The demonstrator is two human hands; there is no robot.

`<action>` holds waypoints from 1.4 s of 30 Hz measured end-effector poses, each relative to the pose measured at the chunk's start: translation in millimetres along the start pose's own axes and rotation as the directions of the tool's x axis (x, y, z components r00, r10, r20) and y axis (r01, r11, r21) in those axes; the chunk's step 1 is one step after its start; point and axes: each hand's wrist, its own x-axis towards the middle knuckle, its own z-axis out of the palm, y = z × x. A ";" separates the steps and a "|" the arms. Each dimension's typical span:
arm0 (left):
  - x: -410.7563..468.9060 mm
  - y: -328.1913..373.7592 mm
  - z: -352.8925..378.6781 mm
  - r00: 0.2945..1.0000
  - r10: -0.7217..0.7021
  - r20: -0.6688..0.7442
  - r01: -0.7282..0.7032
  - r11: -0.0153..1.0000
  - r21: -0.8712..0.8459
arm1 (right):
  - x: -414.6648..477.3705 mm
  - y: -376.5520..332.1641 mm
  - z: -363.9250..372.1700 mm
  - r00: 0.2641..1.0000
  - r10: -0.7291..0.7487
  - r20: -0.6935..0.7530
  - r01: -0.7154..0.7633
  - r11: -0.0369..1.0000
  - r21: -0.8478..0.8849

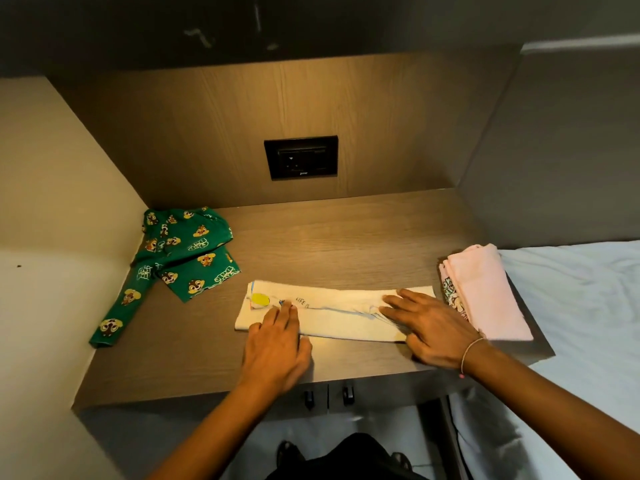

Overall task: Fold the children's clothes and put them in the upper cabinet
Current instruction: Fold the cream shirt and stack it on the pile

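A cream child's garment (341, 315) with a yellow print lies folded into a long strip on the wooden counter (346, 237). My left hand (277, 348) rests flat on its left part, fingers apart. My right hand (429, 329) presses flat on its right end. A green cartoon-print garment (180, 258) lies unfolded at the counter's left rear, one sleeve trailing toward the front. A folded pink garment (485, 292) sits at the counter's right edge. The dark underside of the upper cabinet (311, 26) spans the top.
A black wall socket (300, 157) is set in the back panel. A bed with a white sheet (581, 306) adjoins the counter on the right. Two dark handles (329, 396) show under the counter's front edge. Walls close in both sides.
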 end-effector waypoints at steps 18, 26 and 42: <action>173.2 -18.6 -76.4 0.968 0.156 0.195 -0.198 0.955 0.222 | 20.5 -95.3 16.6 0.979 0.159 -0.125 -0.102 0.922 0.373; 17.8 -17.0 -4.0 0.849 0.525 -0.065 -0.529 0.842 -0.108 | -11.9 -61.8 32.7 0.995 -0.099 -0.035 0.100 0.994 0.037; -60.1 16.0 -20.9 0.960 0.081 -0.268 -0.270 0.527 -0.806 | -28.8 -90.5 -19.6 0.939 0.138 -0.315 0.069 0.823 0.564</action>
